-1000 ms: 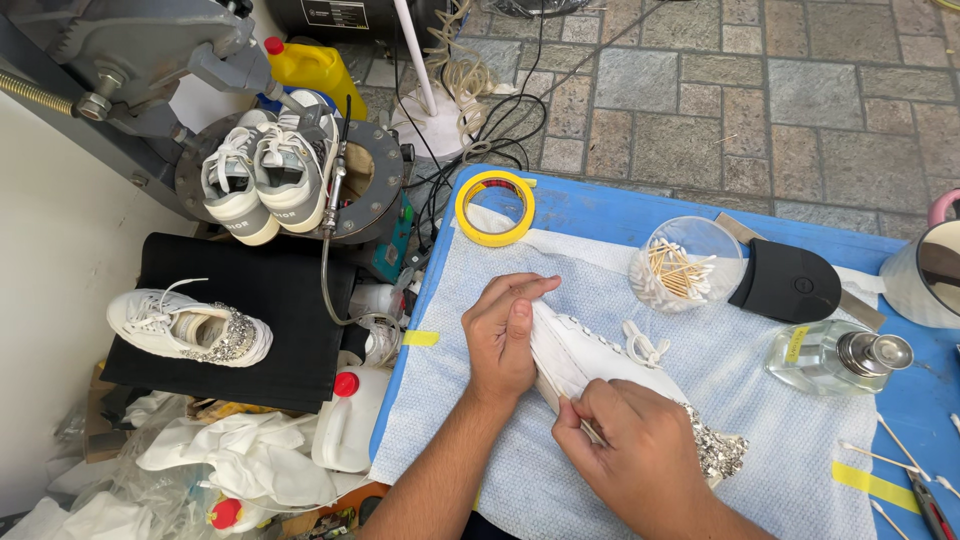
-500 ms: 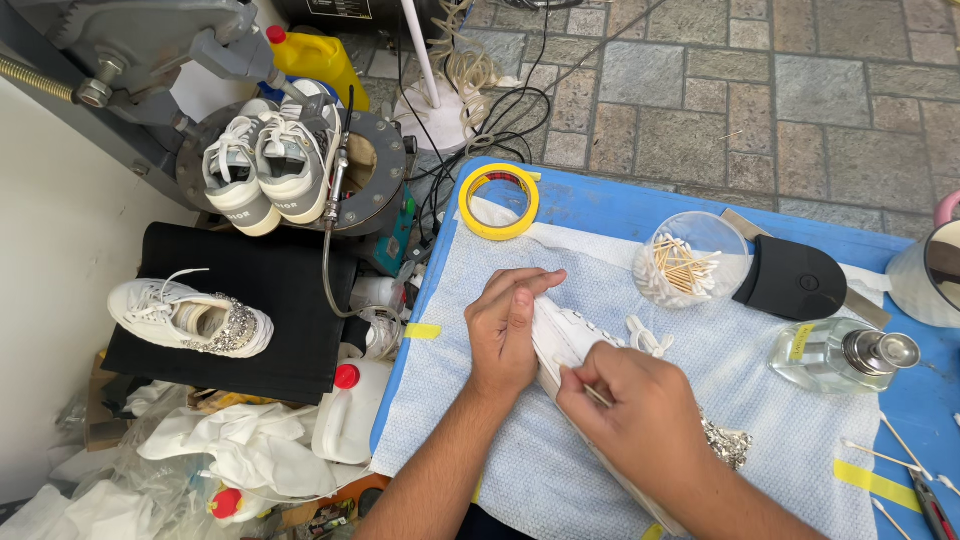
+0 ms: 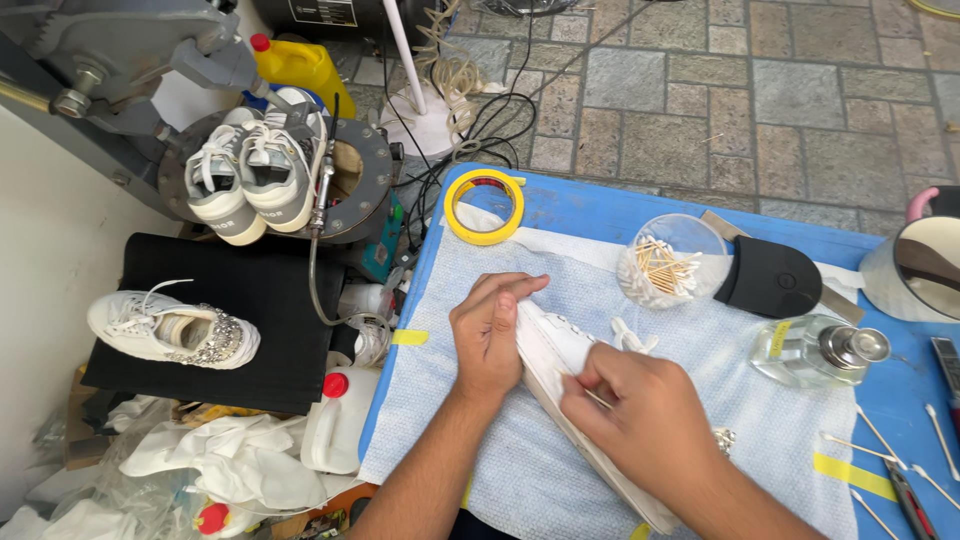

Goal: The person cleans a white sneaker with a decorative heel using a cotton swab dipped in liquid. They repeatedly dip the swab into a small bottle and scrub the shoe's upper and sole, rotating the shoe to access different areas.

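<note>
My left hand (image 3: 490, 335) presses the white sneaker (image 3: 560, 365) onto the pale cloth (image 3: 520, 470); my right hand (image 3: 640, 415) pinches a thin stick (image 3: 597, 398) against it. Beyond lie a yellow tape roll (image 3: 484, 206), a round clear swab tub (image 3: 672, 260) and a yellow-labelled glass bottle (image 3: 812, 352).
</note>
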